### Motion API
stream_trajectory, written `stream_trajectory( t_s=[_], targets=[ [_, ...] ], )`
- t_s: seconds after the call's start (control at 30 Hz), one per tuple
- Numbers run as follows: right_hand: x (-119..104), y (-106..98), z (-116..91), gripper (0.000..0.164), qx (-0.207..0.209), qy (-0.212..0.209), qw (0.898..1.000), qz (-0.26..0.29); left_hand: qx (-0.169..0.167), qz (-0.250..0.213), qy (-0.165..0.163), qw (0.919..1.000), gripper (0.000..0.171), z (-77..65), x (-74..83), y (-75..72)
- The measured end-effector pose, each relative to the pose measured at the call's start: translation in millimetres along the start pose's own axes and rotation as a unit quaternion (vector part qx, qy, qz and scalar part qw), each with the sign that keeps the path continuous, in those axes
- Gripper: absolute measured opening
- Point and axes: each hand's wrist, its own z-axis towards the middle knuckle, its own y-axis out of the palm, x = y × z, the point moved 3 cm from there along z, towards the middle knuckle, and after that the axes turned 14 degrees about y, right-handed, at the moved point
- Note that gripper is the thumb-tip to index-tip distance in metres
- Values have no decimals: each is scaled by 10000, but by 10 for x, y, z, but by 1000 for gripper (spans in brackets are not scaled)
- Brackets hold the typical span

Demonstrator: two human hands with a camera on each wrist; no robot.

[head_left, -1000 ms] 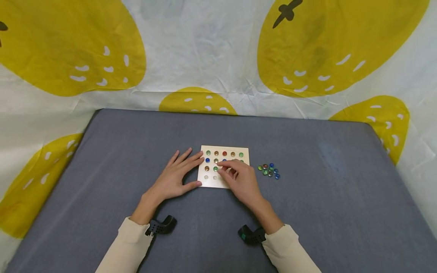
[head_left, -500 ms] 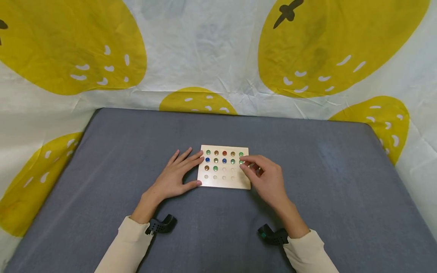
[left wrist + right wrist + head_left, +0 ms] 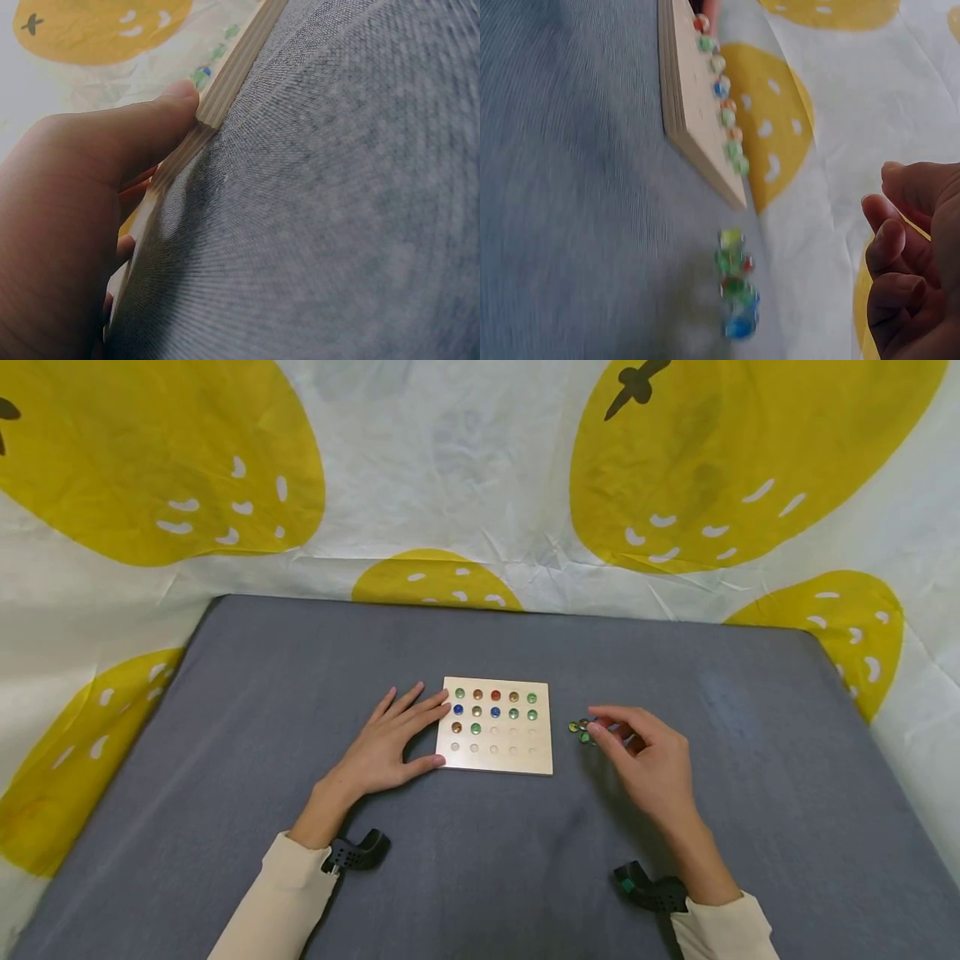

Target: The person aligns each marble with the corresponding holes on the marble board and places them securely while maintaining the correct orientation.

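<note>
A pale wooden board with rows of shallow round holes lies on the table. Glass marbles fill its two far rows, and an amber and a green marble sit at the left of the third row. My left hand is spread, its fingertips and thumb touching the board's left edge. Right of the board, my right hand hovers over a small cluster of loose marbles, partly covering it. In the right wrist view, its fingers are loosely bent, with a gap between thumb and index and nothing held.
A grey cloth covers the table. Behind it hangs a white sheet with large yellow printed shapes. Each wrist wears a black camera mount, such as the right one.
My right hand has left the board's third row and moved right to the loose marbles. The board's lower right holes, covered before, now show. My left hand has stayed at the board's edge.
</note>
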Motion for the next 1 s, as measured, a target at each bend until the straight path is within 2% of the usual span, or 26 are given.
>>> stream_trajectory(
  t_s=[0.07,0.2,0.3,0.4,0.63,0.8,1.0],
  targets=[
    [-27,-78,-18,20,57,39,9999,112,1,-8,-1,10000,72,7,7,-4],
    [106,-185,-53,22,49,225,9991,349,-4,-9,-6,10000,72,7,12,-8],
    [359,-211,-70,23,18,404,9981,461,11,19,-7,10000,71,-2,12,-4],
    [478,-230,-90,22,-8,585,9969,519,40,29,9,10000,72,-7,17,4],
    [666,-194,-117,18,-162,1138,9924,447,16,59,11,10000,72,-6,15,20],
    [795,-130,-121,18,-285,1198,9922,201,1,75,-18,10000,72,-8,9,21],
    [827,-97,-131,19,-345,1313,9906,153,-23,50,-9,10000,72,2,27,5]
  ],
)
